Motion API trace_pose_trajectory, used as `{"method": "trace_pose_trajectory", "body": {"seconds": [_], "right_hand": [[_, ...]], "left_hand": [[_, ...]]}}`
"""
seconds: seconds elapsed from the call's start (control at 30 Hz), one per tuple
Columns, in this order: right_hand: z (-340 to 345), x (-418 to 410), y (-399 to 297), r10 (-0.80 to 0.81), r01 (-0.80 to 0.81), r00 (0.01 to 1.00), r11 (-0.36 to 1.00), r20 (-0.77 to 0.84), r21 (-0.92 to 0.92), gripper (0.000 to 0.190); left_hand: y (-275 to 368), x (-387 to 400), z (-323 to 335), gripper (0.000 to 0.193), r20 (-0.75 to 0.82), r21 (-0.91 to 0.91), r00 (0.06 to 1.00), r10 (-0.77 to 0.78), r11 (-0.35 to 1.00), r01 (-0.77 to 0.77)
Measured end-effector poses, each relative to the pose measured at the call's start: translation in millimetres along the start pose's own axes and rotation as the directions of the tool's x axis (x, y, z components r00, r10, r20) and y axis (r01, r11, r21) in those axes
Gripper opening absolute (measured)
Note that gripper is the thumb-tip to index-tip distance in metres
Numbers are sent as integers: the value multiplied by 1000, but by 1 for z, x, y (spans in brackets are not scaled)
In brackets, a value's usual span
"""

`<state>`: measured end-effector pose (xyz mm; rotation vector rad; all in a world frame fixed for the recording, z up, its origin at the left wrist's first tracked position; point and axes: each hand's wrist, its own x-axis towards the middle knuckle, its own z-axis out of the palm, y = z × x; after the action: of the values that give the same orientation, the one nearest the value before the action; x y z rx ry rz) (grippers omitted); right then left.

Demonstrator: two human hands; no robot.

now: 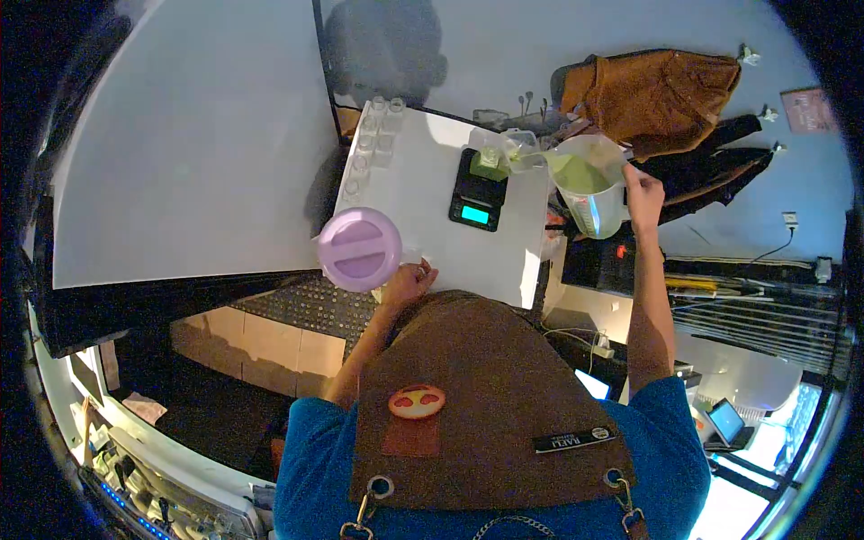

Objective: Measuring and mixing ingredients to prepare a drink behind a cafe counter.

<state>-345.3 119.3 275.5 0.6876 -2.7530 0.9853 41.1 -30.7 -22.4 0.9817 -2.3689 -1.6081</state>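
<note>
My right hand (644, 196) grips the handle side of a translucent plastic measuring pitcher (597, 212) held up at the table's right side. Green liquid lies inside it, and its spout points left towards a clear plastic container (521, 143) with some green in it. Just left of that, a small clear vessel with green liquid (489, 167) rests on a black digital scale (466, 192) with a lit display. My left hand (408, 280) is at the table's near edge beside a lilac round lid (360, 250); its fingers are curled, and whether they hold anything is unclear.
Several small clear jars (365, 142) stand in rows along the left edge of the white table (418, 182). A brown garment (655, 101) and dark ones hang on the wall at right. A perforated black mat (304, 310) covers the floor at left, near cardboard boxes (270, 351).
</note>
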Motion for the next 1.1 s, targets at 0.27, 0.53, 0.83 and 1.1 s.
{"method": "trace_pose_trajectory", "body": {"seconds": [0.27, 0.53, 0.83, 1.1], "right_hand": [[1, 2, 2, 7, -7, 1000, 1000, -13, 14, 44], [0, 6, 15, 44, -43, 997, 999, 64, -5, 45], [0, 4, -1, 58, -50, 996, 991, 66, -126, 54], [0, -2, -9, -5, 7, 999, 999, 33, -49, 49]], "left_hand": [[3, 1, -4, 38, 54, 8, 998, -15, 1000, 15], [16, -2, -9, 37, 14, 11, 1000, 8, 1000, -8], [17, -2, -10, 37, 40, -15, 999, -25, 1000, 25], [18, -4, -13, 37, 72, -24, 997, -7, 1000, 8]]}}
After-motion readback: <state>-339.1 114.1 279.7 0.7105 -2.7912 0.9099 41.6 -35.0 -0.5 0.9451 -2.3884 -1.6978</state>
